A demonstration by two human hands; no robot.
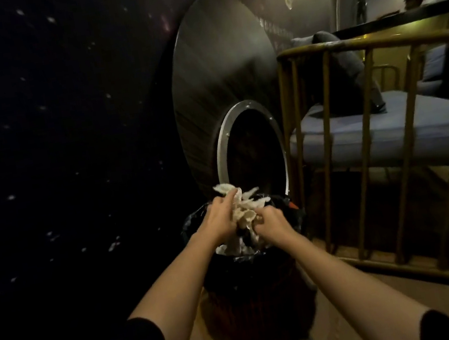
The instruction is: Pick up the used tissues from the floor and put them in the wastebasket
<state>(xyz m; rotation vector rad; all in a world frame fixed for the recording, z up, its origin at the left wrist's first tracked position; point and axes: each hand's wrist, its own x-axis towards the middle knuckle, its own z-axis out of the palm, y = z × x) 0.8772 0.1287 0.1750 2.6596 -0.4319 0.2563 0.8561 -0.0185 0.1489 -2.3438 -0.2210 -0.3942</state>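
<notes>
Both hands, left (222, 220) and right (273, 225), clutch crumpled tissues (243, 211) between them, over the wastebasket (254, 288).

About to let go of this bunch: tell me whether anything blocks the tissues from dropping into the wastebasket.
Nothing visible does. The left hand and right hand hold the tissues directly over the open mouth of the wastebasket, where other white tissue already lies.

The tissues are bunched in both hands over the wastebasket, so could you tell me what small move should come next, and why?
Probably open both hands and let go. The left hand and right hand hold the tissues directly above the open mouth of the black-lined wastebasket, so they should drop inside.
</notes>
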